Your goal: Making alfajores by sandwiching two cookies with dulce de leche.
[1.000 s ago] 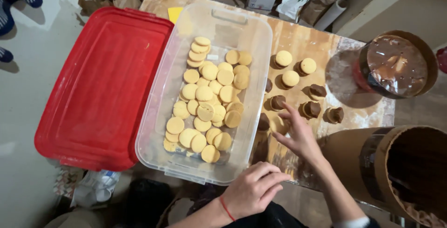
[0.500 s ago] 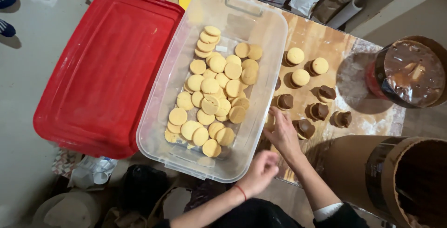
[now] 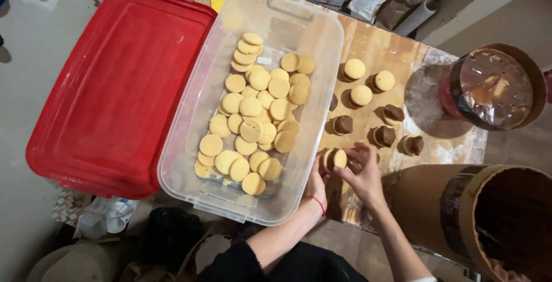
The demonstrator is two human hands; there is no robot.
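Both hands have come together since the earlier frame: the left hand (image 3: 315, 183), which hung back by the near rim of the clear plastic tub (image 3: 190, 161) half a second ago, now meets the right hand (image 3: 363, 174) at lower centre of the frame, and a filled sandwich cookie (image 3: 334, 158) sits between them where before the right hand reached alone toward the board. That cookie is held just off the tub's right wall, above the floured wooden board (image 3: 379, 52). One risk, as I judge it, is squeezing: too much pinch could push the dark filling out at the seam or crack the pale rounds. Another is the closeness of the tub wall, since a nudge from the left wrist could shift the tub and jostle the loose plain cookies (image 3: 253, 115) inside. The left hand's fingers are curled close around the cookie's left side, nearly shut on it; the right hand's fingers are bent and pinch it from the right, though whether its fingertips also touch something on the board beneath I cannot tell. Chocolate-topped halves (image 3: 384, 136) and three plain rounds (image 3: 361, 94) lie on the board in the upper right, beside a tub of brown spread (image 3: 495, 86); the red lid (image 3: 109, 86) fills the left.
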